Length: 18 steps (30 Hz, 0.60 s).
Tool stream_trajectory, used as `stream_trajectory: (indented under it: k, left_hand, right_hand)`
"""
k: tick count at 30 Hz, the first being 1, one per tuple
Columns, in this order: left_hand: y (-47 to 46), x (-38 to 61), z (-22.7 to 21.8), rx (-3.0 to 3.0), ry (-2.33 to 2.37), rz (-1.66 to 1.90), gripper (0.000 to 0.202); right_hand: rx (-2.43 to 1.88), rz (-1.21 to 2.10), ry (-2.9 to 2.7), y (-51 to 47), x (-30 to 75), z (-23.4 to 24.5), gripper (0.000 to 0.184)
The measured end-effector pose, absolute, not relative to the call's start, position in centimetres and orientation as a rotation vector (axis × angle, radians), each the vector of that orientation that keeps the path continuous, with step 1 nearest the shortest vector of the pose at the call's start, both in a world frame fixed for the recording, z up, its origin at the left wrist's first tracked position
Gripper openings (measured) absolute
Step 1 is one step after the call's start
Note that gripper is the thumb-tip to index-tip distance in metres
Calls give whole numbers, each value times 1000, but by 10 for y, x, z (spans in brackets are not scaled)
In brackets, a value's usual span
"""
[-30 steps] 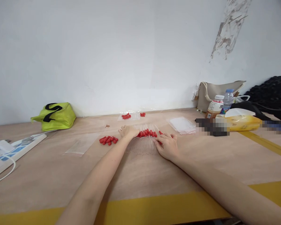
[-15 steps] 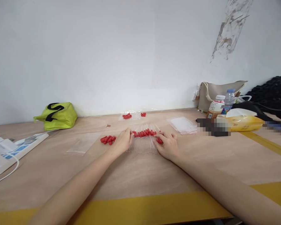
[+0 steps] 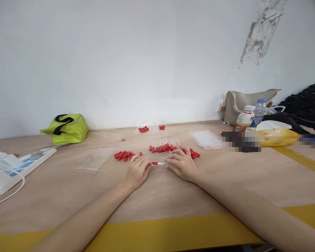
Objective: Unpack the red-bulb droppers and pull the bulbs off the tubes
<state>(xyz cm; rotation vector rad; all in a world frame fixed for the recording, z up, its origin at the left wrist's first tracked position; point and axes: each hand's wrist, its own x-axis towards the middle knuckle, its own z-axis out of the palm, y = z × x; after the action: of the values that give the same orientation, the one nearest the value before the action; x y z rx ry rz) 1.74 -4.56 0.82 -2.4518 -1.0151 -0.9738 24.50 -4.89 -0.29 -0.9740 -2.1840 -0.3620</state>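
Note:
Between my hands is a dropper, its red rubber bulb (image 3: 154, 163) at the left and its clear tube (image 3: 161, 163) running right. My left hand (image 3: 138, 170) pinches the bulb end. The fingers of my right hand (image 3: 183, 164) are closed on the tube end. Beneath them lies a row of clear tubes (image 3: 157, 155), side by side on the table. Just behind it is a row of droppers with red bulbs (image 3: 162, 148). Loose red bulbs lie in a pile (image 3: 124, 155) beyond my left hand, and more (image 3: 194, 154) lie beyond my right hand.
Plastic bags lie at left (image 3: 96, 159) and right (image 3: 207, 139); a bag with red bulbs (image 3: 144, 129) is near the wall. A power strip (image 3: 34, 164) and green bag (image 3: 68, 129) stand left. Bottles (image 3: 245, 118) and a yellow tissue pack (image 3: 278, 137) are right.
My left hand has come down toward me and now grips a red bulb. My right hand has shifted left over the tubes and holds a tube. Bulbs beside the right hand are uncovered.

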Motion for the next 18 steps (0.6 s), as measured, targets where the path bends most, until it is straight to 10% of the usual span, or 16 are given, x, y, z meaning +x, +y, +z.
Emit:
stream_trajectory:
  k: [18]
  left_hand:
    - [-46, 21, 13, -2559, -1031, -817, 19]
  right_hand:
    - [-910, -392, -2240, -50, 242, -3, 24]
